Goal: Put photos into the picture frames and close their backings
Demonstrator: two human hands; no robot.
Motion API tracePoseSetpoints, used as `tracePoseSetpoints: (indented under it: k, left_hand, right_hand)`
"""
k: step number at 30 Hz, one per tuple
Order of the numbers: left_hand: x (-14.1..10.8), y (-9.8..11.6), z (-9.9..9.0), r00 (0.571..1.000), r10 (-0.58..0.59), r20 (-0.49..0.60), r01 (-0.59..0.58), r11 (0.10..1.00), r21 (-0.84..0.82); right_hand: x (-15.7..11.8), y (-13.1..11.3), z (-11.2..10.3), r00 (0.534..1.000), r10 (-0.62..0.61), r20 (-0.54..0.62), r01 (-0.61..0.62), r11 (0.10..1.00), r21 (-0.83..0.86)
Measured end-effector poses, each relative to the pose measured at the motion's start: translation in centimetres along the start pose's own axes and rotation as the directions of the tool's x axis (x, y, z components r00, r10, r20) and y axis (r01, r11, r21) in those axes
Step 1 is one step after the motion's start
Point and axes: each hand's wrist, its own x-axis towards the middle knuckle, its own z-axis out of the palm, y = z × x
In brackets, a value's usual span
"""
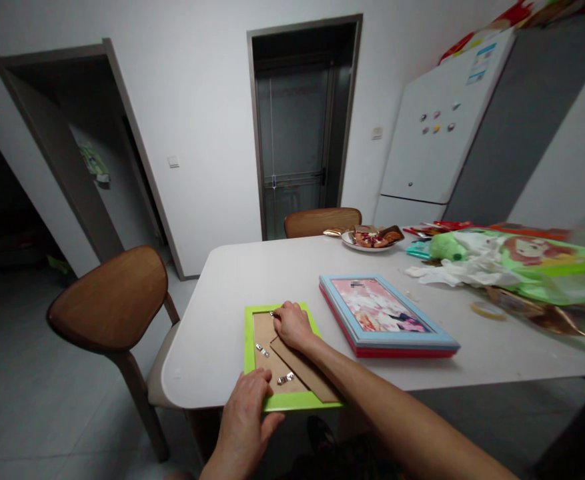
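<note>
A green photo frame (249,340) lies back side up at the table's front edge, showing its brown backing board (267,370) with metal clips. A brown stand flap (305,370) slants across the backing, partly under my right forearm. My left hand (249,407) holds the frame's near left corner, thumb at the front edge and fingers on top. My right hand (292,325) rests at the far side of the frame with fingers bent down beside a metal clip (272,314); whether the fingertips pinch anything is hidden.
Right of the green frame, a blue picture frame (395,333) lies on red ones on the white table (207,287). Farther back are a plate of food (369,247), green plastic bags (537,267) and a tape roll (487,310). Brown chairs (112,293) stand left and behind.
</note>
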Motion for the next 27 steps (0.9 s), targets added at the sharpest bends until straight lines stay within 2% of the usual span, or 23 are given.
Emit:
tracePoseSetpoints:
  k: [6, 11, 16, 21, 27]
  left_hand:
    - [0.1, -0.2, 0.1, 1.0, 0.013, -0.01, -0.013, 1.0, -0.019]
    - [-0.1, 0.0, 0.1, 0.999, 0.006, -0.038, -0.007, 1.0, -0.03]
    - [-0.3, 0.0, 0.1, 0.999, 0.007, -0.052, -0.008, 1.0, -0.027]
    - [-0.2, -0.1, 0.6, 0.997, 0.006, -0.074, -0.007, 1.0, -0.017]
    - [-0.1, 0.2, 0.7, 0.997, -0.014, -0.08, 0.008, 0.997, -0.074]
  right_hand:
    - [-0.1, 0.1, 0.2, 1.0, -0.008, -0.006, 0.008, 1.0, 0.024]
    - [-0.4, -0.6, -0.5, 0.999, -0.039, 0.021, 0.038, 0.998, 0.06]
    - [-3.4, -0.3, -2.3, 0.993, -0.114, -0.025, 0.116, 0.987, 0.113]
    - [-7.0, 0.5, -3.5, 0.987, -0.115, 0.114, 0.107, 0.991, 0.075]
    - [-6.9, 0.4, -3.8, 0.99, -0.12, 0.081, 0.107, 0.984, 0.143]
